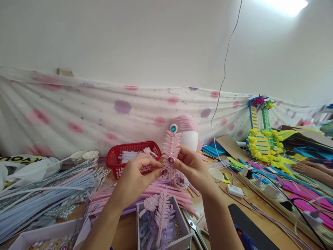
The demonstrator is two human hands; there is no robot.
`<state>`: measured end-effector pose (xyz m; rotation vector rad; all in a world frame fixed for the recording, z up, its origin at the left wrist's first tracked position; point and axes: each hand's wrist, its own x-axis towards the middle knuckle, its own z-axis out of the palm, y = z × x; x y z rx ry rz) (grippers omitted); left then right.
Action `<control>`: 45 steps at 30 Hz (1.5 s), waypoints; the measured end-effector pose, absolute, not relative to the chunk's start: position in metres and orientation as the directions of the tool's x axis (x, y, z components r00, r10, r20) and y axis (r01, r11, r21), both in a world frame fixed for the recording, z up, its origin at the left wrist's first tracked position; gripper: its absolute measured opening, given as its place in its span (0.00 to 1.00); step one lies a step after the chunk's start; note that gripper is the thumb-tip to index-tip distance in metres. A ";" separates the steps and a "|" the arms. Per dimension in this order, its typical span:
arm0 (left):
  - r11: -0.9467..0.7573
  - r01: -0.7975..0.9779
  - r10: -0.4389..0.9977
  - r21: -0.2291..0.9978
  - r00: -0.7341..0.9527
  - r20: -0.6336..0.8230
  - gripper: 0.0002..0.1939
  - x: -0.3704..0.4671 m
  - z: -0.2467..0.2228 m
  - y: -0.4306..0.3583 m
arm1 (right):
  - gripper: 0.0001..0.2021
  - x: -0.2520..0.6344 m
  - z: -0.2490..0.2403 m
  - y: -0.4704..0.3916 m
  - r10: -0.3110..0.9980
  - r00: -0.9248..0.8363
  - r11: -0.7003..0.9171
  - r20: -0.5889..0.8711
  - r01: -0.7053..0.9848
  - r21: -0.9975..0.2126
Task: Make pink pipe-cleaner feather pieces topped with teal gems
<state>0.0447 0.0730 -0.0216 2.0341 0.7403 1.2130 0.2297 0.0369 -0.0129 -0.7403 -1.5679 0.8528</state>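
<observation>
A pink feather-shaped ornament with a pearl line and a round teal gem at its top stands upright between my hands. My right hand grips its right side, the thumb lying across the front. At the lower end, my left hand pinches with thumb and index finger; the exact spot is partly hidden. Below, a grey-white box holds similar pink feather shapes and lilac pieces. Behind the ornament is a white foam head wrapped in pink strands.
A red basket stands behind my left hand. Bundled pipe cleaners cover the left side. Scissors lie by the box. To the right are a power strip, cables, a black phone-like slab and another person's hand.
</observation>
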 end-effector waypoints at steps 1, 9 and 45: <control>-0.622 0.129 0.739 0.772 0.422 0.525 0.04 0.044 -0.022 0.073 | 0.13 0.229 -0.013 0.037 0.835 -0.153 0.536 0.529 0.012 -0.844; -0.145 -0.220 0.877 0.965 0.423 0.228 0.14 0.051 -0.025 0.075 | 0.13 0.224 -0.015 0.040 0.838 -0.146 0.534 0.526 0.021 -0.845; -0.227 -0.003 0.805 0.974 0.562 0.189 0.10 0.037 -0.016 0.075 | 0.15 0.228 -0.012 0.037 0.834 -0.311 0.549 0.456 0.392 -0.738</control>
